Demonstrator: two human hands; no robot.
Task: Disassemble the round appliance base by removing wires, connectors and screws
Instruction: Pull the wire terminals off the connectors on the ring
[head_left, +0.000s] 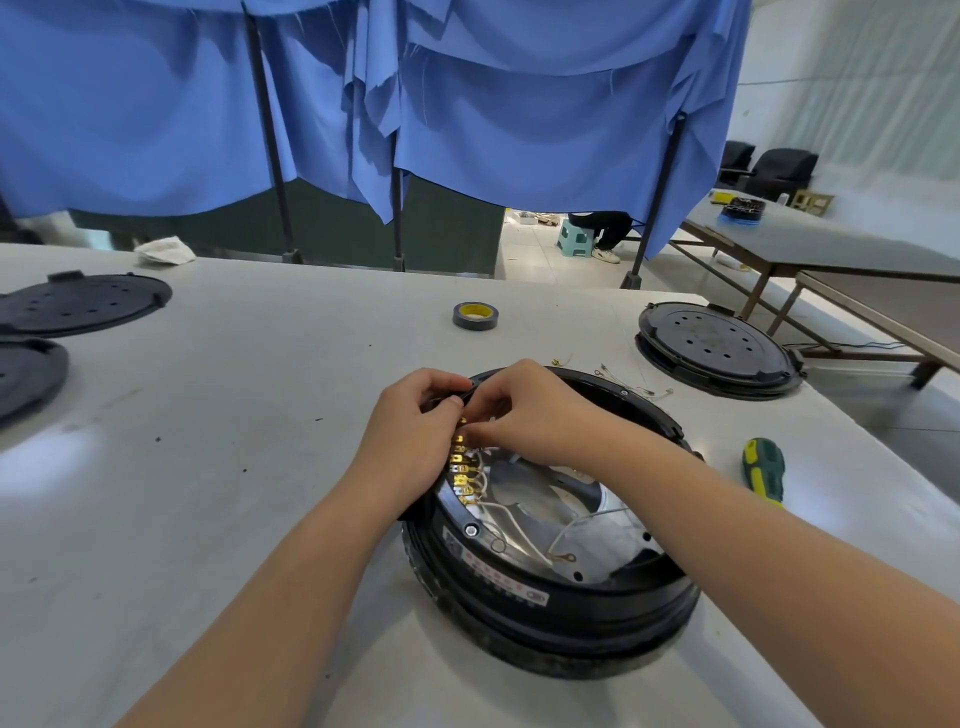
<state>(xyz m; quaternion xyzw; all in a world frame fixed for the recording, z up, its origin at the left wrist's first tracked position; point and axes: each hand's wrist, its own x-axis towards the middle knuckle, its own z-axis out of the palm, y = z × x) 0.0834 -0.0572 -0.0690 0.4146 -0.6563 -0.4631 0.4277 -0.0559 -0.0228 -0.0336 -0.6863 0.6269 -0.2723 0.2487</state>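
Observation:
The round black appliance base (561, 618) lies open on the white table (249, 395) in front of me, its shiny metal plate (545, 514) and white wires (519, 525) showing inside. A row of brass connectors (464, 475) lines the inner left rim. My left hand (415, 431) grips the far left rim with curled fingers. My right hand (524, 410) reaches across from the right and pinches something small at the top of the connector row; what it pinches is hidden by the fingers.
Loose wires with ring terminals (631, 384) lie behind the base. A green and yellow screwdriver (762, 470) lies to the right. A black tape roll (475, 315) sits further back. Black round covers lie at right (717, 348) and at far left (83, 304).

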